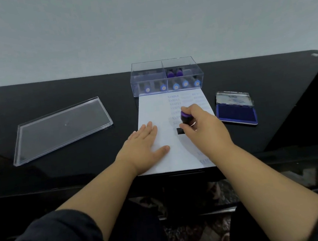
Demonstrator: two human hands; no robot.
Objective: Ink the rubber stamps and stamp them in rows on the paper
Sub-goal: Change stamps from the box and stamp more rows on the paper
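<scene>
The right hand [198,124] is gripping a stamp [184,121] down on the paper [153,109] (left hand [145,143] lying flat, steadying it), likely needing re-inking next at the pad [236,112] at 3 o'clock.

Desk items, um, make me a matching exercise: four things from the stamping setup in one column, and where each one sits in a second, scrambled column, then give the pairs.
Things:
1. clear lid
2. ink pad
3. stamp box
4. left hand

Places:
A. open, right of the paper
B. flat on the paper's left part
C. at the paper's far edge
D. lying on the table, left of the paper

Pairs: 1-D, 2-A, 3-C, 4-B
</scene>
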